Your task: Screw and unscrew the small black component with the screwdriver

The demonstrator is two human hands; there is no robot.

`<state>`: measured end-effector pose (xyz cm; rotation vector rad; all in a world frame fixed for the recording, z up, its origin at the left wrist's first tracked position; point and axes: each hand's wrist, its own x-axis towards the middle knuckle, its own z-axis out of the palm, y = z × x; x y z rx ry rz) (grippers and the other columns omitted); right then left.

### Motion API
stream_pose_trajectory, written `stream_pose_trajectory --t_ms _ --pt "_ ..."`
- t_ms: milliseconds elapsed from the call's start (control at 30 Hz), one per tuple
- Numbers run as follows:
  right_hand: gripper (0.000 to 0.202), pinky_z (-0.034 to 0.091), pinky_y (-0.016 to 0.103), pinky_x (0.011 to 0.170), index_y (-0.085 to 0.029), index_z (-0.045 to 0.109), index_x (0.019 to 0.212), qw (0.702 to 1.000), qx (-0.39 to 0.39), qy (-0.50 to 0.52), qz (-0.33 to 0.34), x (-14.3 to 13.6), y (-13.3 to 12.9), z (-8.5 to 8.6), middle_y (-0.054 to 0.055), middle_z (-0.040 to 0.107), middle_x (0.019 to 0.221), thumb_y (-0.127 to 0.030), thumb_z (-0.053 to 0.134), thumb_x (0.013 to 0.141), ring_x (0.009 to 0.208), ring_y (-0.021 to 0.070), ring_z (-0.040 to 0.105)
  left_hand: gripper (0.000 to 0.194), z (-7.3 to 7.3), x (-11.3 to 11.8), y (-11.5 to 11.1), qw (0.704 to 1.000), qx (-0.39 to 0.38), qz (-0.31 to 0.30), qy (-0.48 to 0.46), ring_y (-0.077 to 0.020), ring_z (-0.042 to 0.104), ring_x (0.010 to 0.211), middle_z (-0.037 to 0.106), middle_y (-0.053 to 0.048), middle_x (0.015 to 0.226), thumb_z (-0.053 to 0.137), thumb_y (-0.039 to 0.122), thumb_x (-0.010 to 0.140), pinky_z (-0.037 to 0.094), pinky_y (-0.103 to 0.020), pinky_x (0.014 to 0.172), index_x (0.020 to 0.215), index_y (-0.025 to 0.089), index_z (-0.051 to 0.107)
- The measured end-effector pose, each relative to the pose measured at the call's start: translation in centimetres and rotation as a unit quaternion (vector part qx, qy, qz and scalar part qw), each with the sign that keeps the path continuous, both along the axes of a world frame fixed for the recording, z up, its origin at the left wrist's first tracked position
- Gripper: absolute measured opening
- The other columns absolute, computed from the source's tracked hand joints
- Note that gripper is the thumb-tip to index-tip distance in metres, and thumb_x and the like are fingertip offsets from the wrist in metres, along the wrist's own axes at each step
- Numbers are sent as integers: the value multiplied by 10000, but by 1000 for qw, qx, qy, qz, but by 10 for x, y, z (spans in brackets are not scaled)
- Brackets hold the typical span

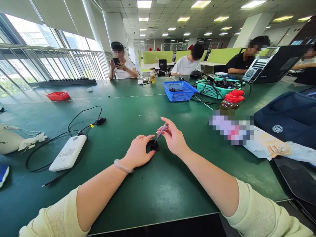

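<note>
On the green tabletop, a small black part (154, 145) lies between my hands. My left hand (139, 149) grips it from the left, thumb on the near side and fingers on the far side. In my right hand (174, 136) is a small screwdriver (161, 132) with a clear handle, pinched between thumb and fingers. The screwdriver slants down to the left, its tip at the black part. Whether the tip sits in a screw is too small to tell.
Left of my arms lie a white power bank (68, 153) and a looped black cable (71, 130). Farther off stand a red tray (58, 95), a blue basket (179, 91) and a teal basket (209, 89) of cables. A red-lidded jar (230, 100) and dark bag (288, 115) are right. Several people sit beyond.
</note>
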<state>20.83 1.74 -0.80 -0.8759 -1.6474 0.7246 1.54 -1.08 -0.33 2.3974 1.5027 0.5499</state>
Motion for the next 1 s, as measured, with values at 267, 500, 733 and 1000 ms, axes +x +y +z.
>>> stream_pose_trajectory --t_ms 267,500,733,1000 --pt "381 616 361 876 -282 543 1304 996 69 47 -39 5 -12 11 14 691 974 -281 607 928 855 152 713 684 0 1 3 999 -22 10 -35 -307 520 1268 693 -84 1224 730 309 807 408 -506 1117 1448 216 510" --pt "345 608 347 890 -290 578 1266 984 163 -67 -14 3 -18 10 15 724 1009 -187 574 937 876 151 706 703 -3 -1 5 998 -13 3 -56 -303 541 1243 698 -76 1207 752 284 784 421 -502 1101 1436 220 498" --pt "277 617 307 816 -289 619 1179 979 171 -107 28 -9 -21 9 1 722 978 -182 585 925 804 138 697 537 -7 -3 8 998 4 -6 -59 -293 595 1137 702 -57 1137 755 266 774 482 -466 1009 1284 235 588" --pt "398 609 354 918 -299 521 1314 980 189 -54 -27 -1 -30 15 18 729 1022 -125 453 963 937 156 725 715 -2 -2 7 998 -16 3 -56 -305 581 1199 703 -75 1190 778 284 768 458 -497 1061 1420 223 491"
